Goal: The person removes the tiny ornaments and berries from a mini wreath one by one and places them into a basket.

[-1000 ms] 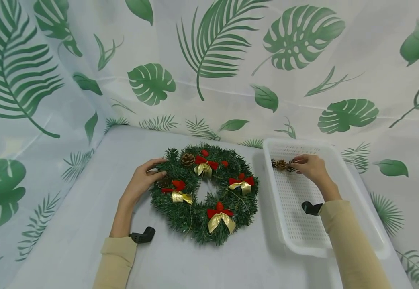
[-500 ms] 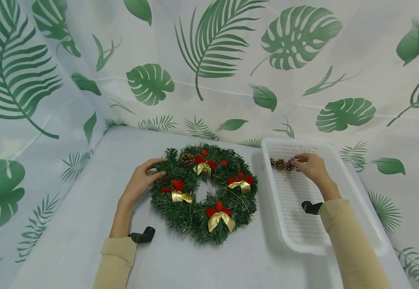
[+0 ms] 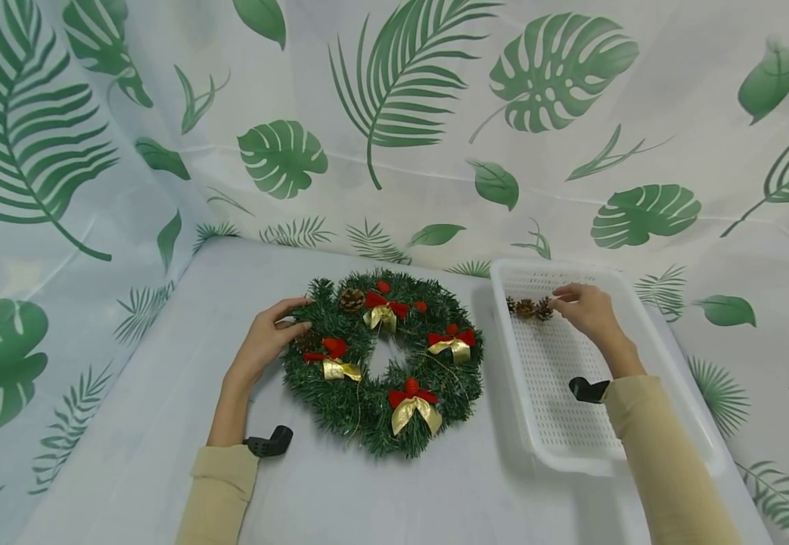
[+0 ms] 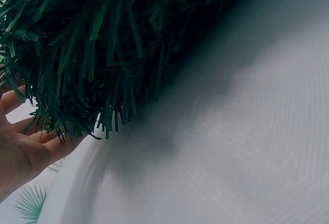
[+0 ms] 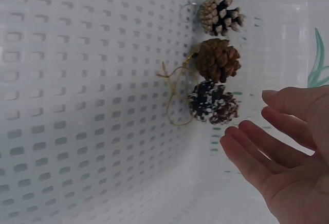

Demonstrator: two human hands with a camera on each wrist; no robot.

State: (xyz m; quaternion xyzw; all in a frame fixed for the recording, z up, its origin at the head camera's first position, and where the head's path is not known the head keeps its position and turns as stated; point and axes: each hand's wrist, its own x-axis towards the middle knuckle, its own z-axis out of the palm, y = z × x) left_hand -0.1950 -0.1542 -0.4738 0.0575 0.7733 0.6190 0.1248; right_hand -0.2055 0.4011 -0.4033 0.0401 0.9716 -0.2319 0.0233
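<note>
A green wreath (image 3: 380, 363) with red and gold bows and a brown pine cone (image 3: 352, 300) lies flat on the table. My left hand (image 3: 273, 331) holds its left edge, thumb on top and fingers against the needles. In the left wrist view only my palm (image 4: 20, 152) under the wreath's needles (image 4: 103, 44) shows. My right hand (image 3: 581, 306) hovers inside the white perforated basket (image 3: 571, 409), fingers relaxed. Three pine cones (image 3: 526, 308) with a thin string lie at the basket's far end. In the right wrist view the nearest cone (image 5: 212, 102) sits just off the fingertips (image 5: 257, 131), untouched.
The table (image 3: 163, 424) and the walls behind and to the left are draped in white cloth printed with green leaves. The basket stands right of the wreath, close to the table's right edge. Black wrist mounts (image 3: 268, 443) sit at both cuffs.
My right hand has let go of the pine cones and drawn its fingers slightly back from them. The left hand and wreath have not moved.
</note>
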